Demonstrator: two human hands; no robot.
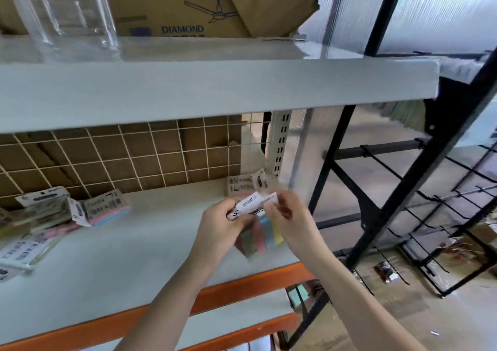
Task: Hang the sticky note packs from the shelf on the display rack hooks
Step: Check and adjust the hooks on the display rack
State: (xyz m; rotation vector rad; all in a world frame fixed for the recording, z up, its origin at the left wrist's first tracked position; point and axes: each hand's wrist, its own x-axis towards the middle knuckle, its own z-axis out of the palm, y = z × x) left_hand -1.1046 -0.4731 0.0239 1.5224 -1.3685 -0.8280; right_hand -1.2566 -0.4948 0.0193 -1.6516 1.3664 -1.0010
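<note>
In the head view we hold one sticky note pack [256, 225] above the front edge of the shelf [134, 243], left hand [220, 223] and right hand [286, 213] both pinching its white header card. The display rack [443, 216] stands right of the shelf; we risk fumbling the floppy pack or missing its hang hole

A clear-wrapped sticky note pack with a white header card and pink, blue, yellow and green strips [259, 229] hangs tilted above the pale grey shelf board [121, 254]. At 12 o'clock from it another pack [242, 186] lies flat; at 9 o'clock lie more packs [105, 209]. At 3 o'clock stands the black wire display rack with hooks [441, 216].
</note>
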